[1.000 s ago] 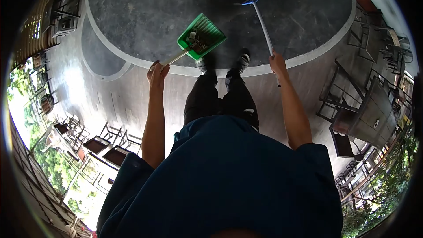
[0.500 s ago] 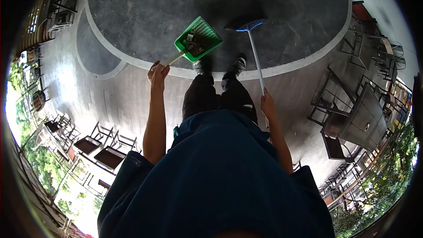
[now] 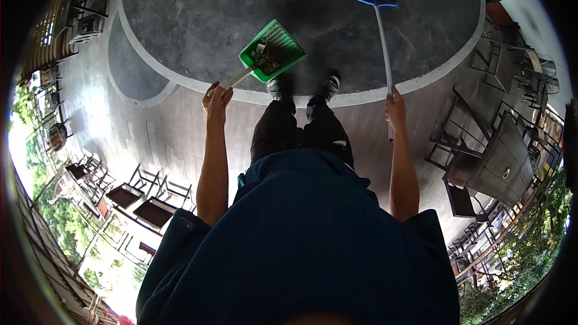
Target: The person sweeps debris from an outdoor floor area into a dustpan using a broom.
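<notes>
My left hand is closed round the pale handle of a green dustpan, out in front of my left foot. Brown debris, like dry leaves, and a small whitish scrap lie in the pan. In my right hand is the grey stick of a broom, held near its lower end in view. The broom's head, blue with dark bristles, points away over the dark floor, beyond and to the right of the pan. Whether the bristles touch the floor I cannot tell.
A pale curved band borders the dark floor near my shoes. To the right stand a table and metal-framed chairs. More chairs are at the lower left. A bench is at the upper left.
My right hand has moved forward and to the right, carrying the broom with it; the broom's head is farther out. My left hand and the dustpan have hardly moved.
</notes>
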`<action>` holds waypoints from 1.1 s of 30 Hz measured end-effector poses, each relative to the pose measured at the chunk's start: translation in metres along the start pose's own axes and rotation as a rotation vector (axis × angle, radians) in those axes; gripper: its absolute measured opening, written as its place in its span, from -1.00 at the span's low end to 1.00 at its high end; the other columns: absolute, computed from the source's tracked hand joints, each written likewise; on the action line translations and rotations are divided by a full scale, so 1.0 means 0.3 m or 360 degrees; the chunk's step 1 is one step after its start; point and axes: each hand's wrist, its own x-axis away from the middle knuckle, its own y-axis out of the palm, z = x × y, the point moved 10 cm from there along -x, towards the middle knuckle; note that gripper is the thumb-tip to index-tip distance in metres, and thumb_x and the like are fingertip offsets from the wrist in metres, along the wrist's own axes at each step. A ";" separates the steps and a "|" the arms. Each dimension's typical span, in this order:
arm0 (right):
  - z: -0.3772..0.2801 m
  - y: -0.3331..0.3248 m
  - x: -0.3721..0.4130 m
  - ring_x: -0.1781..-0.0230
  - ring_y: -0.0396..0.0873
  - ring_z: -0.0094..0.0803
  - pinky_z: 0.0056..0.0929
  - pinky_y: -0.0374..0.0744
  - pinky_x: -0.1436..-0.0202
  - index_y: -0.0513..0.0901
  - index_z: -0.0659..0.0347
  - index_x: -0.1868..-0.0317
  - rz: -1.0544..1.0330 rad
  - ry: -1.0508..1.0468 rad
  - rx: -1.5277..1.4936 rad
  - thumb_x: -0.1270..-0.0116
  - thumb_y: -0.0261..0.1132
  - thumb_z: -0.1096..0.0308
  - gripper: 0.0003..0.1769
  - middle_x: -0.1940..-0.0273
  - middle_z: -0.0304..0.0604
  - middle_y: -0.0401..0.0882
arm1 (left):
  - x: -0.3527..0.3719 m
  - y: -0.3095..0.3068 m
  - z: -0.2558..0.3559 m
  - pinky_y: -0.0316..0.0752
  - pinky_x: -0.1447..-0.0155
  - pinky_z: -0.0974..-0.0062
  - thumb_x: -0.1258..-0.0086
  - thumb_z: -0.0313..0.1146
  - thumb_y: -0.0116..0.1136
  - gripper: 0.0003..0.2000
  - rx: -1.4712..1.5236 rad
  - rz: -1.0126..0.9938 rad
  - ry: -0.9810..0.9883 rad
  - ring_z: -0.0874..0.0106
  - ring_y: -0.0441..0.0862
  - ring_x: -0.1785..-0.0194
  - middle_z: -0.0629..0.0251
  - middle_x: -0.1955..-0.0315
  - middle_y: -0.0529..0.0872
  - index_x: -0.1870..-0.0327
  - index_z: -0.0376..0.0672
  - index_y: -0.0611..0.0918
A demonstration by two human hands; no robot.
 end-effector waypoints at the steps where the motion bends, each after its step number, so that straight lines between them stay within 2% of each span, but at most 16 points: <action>1: 0.001 -0.010 -0.057 0.67 0.49 -0.34 -0.35 0.44 0.68 0.38 0.18 -0.25 0.0001 -0.0002 -0.0005 -0.39 0.05 0.31 -0.57 0.37 -0.03 0.57 | 0.007 0.003 0.000 0.63 0.08 0.47 -0.13 -0.44 0.20 -0.48 -0.0008 0.0004 -0.0003 0.33 0.65 0.26 0.14 0.30 0.56 -0.12 -0.43 0.35; 3: 0.047 -0.023 -0.147 0.81 0.18 -0.59 -0.55 0.20 0.79 0.29 0.02 -0.33 0.0018 0.0173 -0.0114 -0.42 0.00 0.37 -0.53 0.68 -0.36 0.23 | 0.018 0.006 -0.001 0.63 0.08 0.47 -0.13 -0.43 0.20 -0.48 -0.0016 0.0007 -0.0006 0.33 0.65 0.25 0.14 0.31 0.57 -0.12 -0.43 0.35; 7: 0.079 -0.016 -0.213 0.82 0.21 -0.57 -0.53 0.20 0.81 0.27 0.02 -0.34 -0.0044 0.0304 -0.0090 -0.41 -0.01 0.39 -0.52 0.69 -0.34 0.23 | 0.024 0.009 0.002 0.62 0.07 0.46 -0.12 -0.42 0.22 -0.47 -0.0001 -0.0010 -0.0011 0.33 0.65 0.24 0.15 0.30 0.57 -0.12 -0.42 0.36; 10: 0.100 0.021 -0.138 0.84 0.23 -0.55 -0.49 0.20 0.85 0.24 0.05 -0.34 -0.0081 0.0225 -0.0027 -0.40 -0.03 0.40 -0.51 0.71 -0.32 0.22 | 0.033 0.002 -0.003 0.63 0.08 0.46 -0.12 -0.44 0.22 -0.47 -0.0015 0.0030 -0.0028 0.33 0.65 0.25 0.15 0.30 0.57 -0.12 -0.42 0.36; 12: 0.145 0.053 -0.065 0.82 0.37 -0.42 -0.43 0.34 0.81 0.29 0.15 -0.30 -0.0096 0.0183 -0.0151 -0.37 -0.06 0.40 -0.53 0.65 -0.15 0.42 | 0.028 0.014 -0.016 0.63 0.08 0.46 -0.12 -0.44 0.21 -0.48 -0.0002 0.0024 -0.0034 0.33 0.65 0.26 0.14 0.30 0.57 -0.13 -0.42 0.36; 14: 0.210 0.109 0.011 0.82 0.38 -0.40 -0.42 0.33 0.82 0.28 0.19 -0.31 -0.0212 0.0197 -0.0111 -0.37 -0.04 0.40 -0.52 0.66 -0.13 0.43 | 0.026 -0.006 -0.022 0.64 0.09 0.46 -0.13 -0.46 0.19 -0.49 0.0000 0.0042 -0.0038 0.32 0.65 0.26 0.13 0.29 0.57 -0.13 -0.42 0.36; 16: 0.239 0.144 0.119 0.90 0.19 -0.52 -0.46 0.15 0.88 0.17 0.11 -0.37 -0.0183 0.0157 -0.0136 -0.40 -0.06 0.41 -0.48 0.74 -0.30 0.18 | 0.027 -0.010 -0.019 0.64 0.09 0.45 -0.13 -0.46 0.19 -0.49 0.0002 0.0044 -0.0037 0.31 0.65 0.27 0.12 0.28 0.57 -0.13 -0.42 0.36; 18: 0.279 0.170 0.210 0.79 0.32 -0.46 -0.39 0.33 0.76 0.22 0.19 -0.35 -0.0170 0.0103 -0.0033 -0.38 -0.05 0.41 -0.49 0.67 -0.19 0.32 | 0.025 0.003 -0.023 0.65 0.09 0.45 -0.14 -0.47 0.17 -0.50 0.0026 0.0045 -0.0036 0.30 0.65 0.28 0.10 0.27 0.57 -0.13 -0.42 0.36; 19: 0.313 0.181 0.249 0.79 0.32 -0.46 -0.39 0.33 0.76 0.22 0.19 -0.35 -0.0161 0.0107 -0.0037 -0.38 -0.05 0.41 -0.49 0.67 -0.19 0.32 | 0.026 0.007 -0.024 0.65 0.09 0.45 -0.14 -0.47 0.17 -0.50 0.0024 0.0035 -0.0038 0.30 0.65 0.28 0.10 0.27 0.57 -0.13 -0.42 0.36; 21: 0.227 0.147 0.329 0.57 0.51 -0.28 -0.31 0.50 0.47 0.29 0.30 -0.29 0.0128 -0.0481 0.0368 -0.36 -0.04 0.41 -0.52 0.48 0.00 0.51 | 0.024 0.009 -0.018 0.65 0.09 0.44 -0.14 -0.48 0.17 -0.51 0.0057 0.0018 -0.0025 0.28 0.65 0.28 0.08 0.27 0.56 -0.13 -0.42 0.36; 22: 0.233 0.140 0.351 0.57 0.51 -0.28 -0.31 0.50 0.47 0.29 0.30 -0.29 0.0134 -0.0477 0.0366 -0.36 -0.04 0.41 -0.52 0.48 0.00 0.51 | 0.022 0.011 -0.016 0.65 0.09 0.44 -0.15 -0.48 0.17 -0.51 0.0075 0.0012 -0.0018 0.27 0.65 0.28 0.07 0.26 0.56 -0.13 -0.42 0.36; 25: 0.232 0.121 0.387 0.29 0.57 -0.05 -0.25 0.52 0.20 0.35 0.36 -0.24 0.0042 -0.0334 0.0175 -0.36 -0.02 0.39 -0.55 0.22 0.21 0.56 | 0.011 -0.001 -0.020 0.65 0.09 0.43 -0.15 -0.48 0.16 -0.51 0.0048 0.0015 -0.0030 0.26 0.65 0.27 0.06 0.25 0.55 -0.13 -0.42 0.36; 30: 0.038 0.102 0.384 0.22 0.57 0.08 -0.18 0.52 0.21 0.34 0.36 -0.25 -0.0068 -0.0223 0.0278 -0.36 0.02 0.38 -0.53 0.12 0.26 0.54 | 0.042 -0.006 0.011 0.64 0.07 0.41 -0.17 -0.48 0.14 -0.52 0.0089 -0.0023 0.0009 0.26 0.65 0.26 0.05 0.22 0.54 -0.13 -0.42 0.35; 32: -0.076 0.105 0.314 0.17 0.54 0.14 -0.14 0.50 0.18 0.35 0.32 -0.25 0.0051 -0.0489 0.0199 -0.35 0.04 0.37 -0.53 0.10 0.28 0.53 | 0.042 -0.025 0.018 0.64 0.07 0.41 -0.17 -0.48 0.14 -0.52 0.0074 0.0010 -0.0011 0.26 0.64 0.26 0.04 0.21 0.54 -0.14 -0.42 0.35; 33: -0.114 0.120 0.268 0.27 0.57 0.05 -0.18 0.51 0.26 0.35 0.28 -0.25 0.0072 -0.0519 0.0257 -0.36 0.04 0.36 -0.54 0.17 0.23 0.56 | 0.044 -0.038 0.016 0.64 0.06 0.41 -0.18 -0.48 0.13 -0.52 0.0064 0.0040 -0.0033 0.27 0.64 0.26 0.04 0.20 0.53 -0.14 -0.42 0.35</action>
